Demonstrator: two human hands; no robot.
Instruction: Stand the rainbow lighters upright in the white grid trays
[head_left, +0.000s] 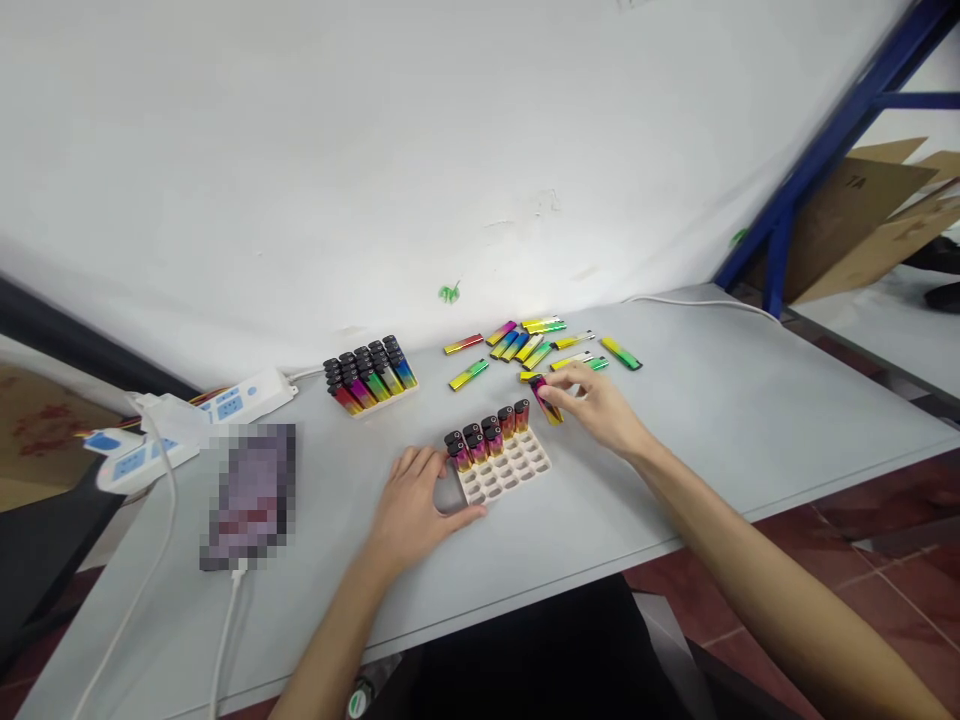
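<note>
A white lighter tray [517,478] with rows of slots lies on the table, its back rows partly filled with upright black-topped lighters [478,446] in pink, red and yellow. My left hand [411,500] steadies the tray from its left side, thumb at the front corner and fingers by the back left corner. To the right of the tray, my right hand [592,400] pinches a magenta and yellow lighter [552,408], which is tilted. Just behind it, several loose lighters [517,345] in yellow, green, blue and red lie flat.
A second tray of upright lighters [371,375] stands at the back left. Left of it are a white power strip [232,402] and a blurred-out phone-like device [251,495] on a white cable. A blue metal frame [817,170] and cardboard boxes [862,220] are at right.
</note>
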